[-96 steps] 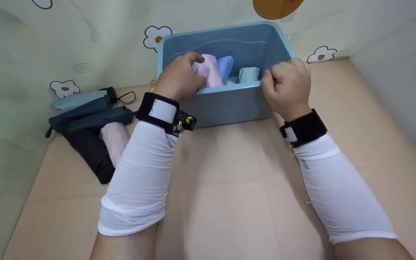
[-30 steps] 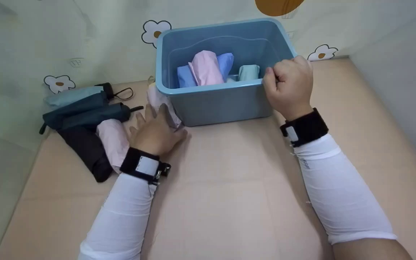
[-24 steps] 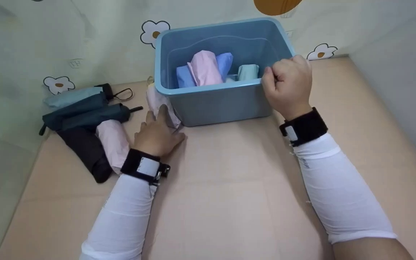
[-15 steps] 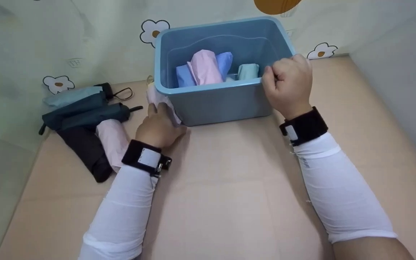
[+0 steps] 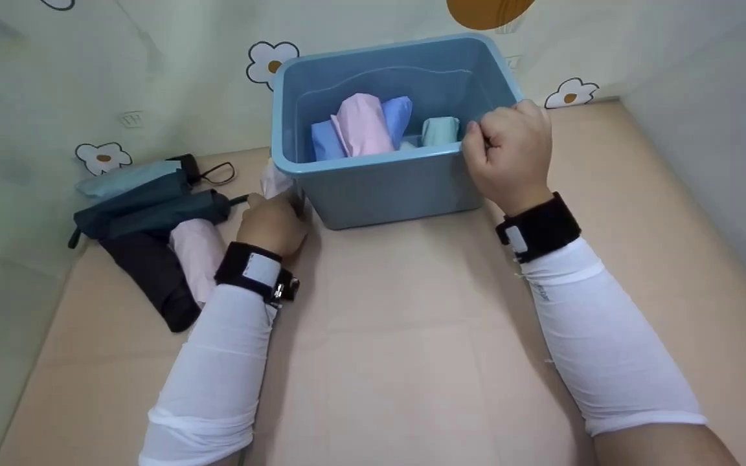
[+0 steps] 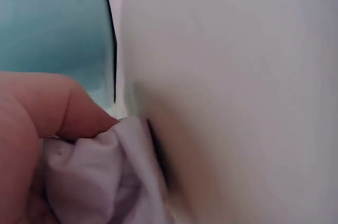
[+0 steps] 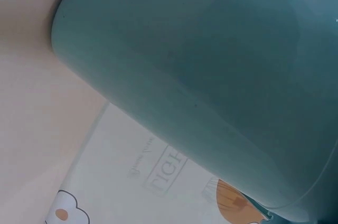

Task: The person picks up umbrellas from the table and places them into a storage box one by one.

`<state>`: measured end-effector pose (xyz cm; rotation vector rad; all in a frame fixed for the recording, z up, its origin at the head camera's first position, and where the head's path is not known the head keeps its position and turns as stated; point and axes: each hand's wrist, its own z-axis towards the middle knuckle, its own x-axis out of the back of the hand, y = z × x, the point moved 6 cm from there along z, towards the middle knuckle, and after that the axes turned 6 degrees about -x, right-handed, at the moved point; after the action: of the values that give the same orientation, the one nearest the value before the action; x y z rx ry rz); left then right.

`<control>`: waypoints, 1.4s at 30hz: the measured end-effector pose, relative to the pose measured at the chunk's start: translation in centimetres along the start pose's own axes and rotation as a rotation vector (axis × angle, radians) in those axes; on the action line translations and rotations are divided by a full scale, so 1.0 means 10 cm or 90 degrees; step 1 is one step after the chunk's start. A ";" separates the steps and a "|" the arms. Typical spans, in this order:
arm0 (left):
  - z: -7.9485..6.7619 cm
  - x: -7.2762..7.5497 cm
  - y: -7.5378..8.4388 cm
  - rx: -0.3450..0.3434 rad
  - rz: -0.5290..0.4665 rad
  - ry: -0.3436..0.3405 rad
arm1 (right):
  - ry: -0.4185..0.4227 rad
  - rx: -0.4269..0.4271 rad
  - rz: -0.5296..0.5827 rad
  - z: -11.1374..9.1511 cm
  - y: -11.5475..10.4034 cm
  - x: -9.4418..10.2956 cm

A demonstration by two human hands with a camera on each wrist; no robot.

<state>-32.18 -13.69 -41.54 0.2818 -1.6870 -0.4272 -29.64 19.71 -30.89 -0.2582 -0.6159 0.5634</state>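
Note:
Beside the bin's left wall, my left hand (image 5: 273, 225) grips a pale lilac folded umbrella (image 5: 276, 181). Its bunched fabric lies between thumb and fingers in the left wrist view, and its far part is tucked behind the bin's corner. My right hand (image 5: 510, 154) is curled over the front right of the rim of the blue plastic bin (image 5: 405, 188). Inside the bin lie a pink folded umbrella (image 5: 365, 126), blue fabric bundles (image 5: 327, 139) on either side of it and a mint-green rolled bundle (image 5: 440, 131). The right wrist view shows mostly the bin's outer wall (image 7: 185, 76).
Left of my left hand is a pile of folded umbrellas: a light blue one (image 5: 130, 179), dark teal ones (image 5: 166, 215), a black one (image 5: 151, 278) and a pink one (image 5: 197, 255). A flower-printed curtain (image 5: 172, 77) hangs behind the bin.
My left hand has come out of the bin, down to its left side, and has closed its spread fingers on the lilac umbrella. The right hand stays on the rim.

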 end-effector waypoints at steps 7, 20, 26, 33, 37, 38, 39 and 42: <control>-0.07 0.11 -0.12 -0.026 -0.028 0.055 | -0.008 0.000 -0.008 -0.01 0.00 -0.01; -0.44 0.64 0.00 -0.015 -0.271 0.256 | -0.030 0.004 -0.029 0.00 0.01 -0.02; -0.58 0.77 0.23 -0.050 -0.342 0.303 | -0.026 0.002 -0.028 0.00 0.00 -0.02; -0.64 0.85 0.45 -0.090 -0.396 0.301 | -0.010 -0.005 -0.012 0.00 -0.02 -0.01; -0.68 0.90 0.58 -0.128 -0.419 0.300 | -0.020 -0.002 -0.018 0.01 -0.02 -0.01; -0.68 0.90 0.63 -0.138 -0.413 0.299 | -0.022 -0.001 -0.021 0.01 -0.01 -0.01; -0.67 0.91 0.67 -0.142 -0.398 0.297 | -0.025 0.000 -0.024 0.01 -0.01 -0.01; -0.63 0.90 0.80 -0.134 -0.350 0.286 | -0.034 0.002 -0.030 0.01 0.00 -0.02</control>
<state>-26.98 -11.03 -29.26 0.6396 -1.0985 -0.8722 -29.78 19.61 -30.90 -0.2261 -0.6705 0.5265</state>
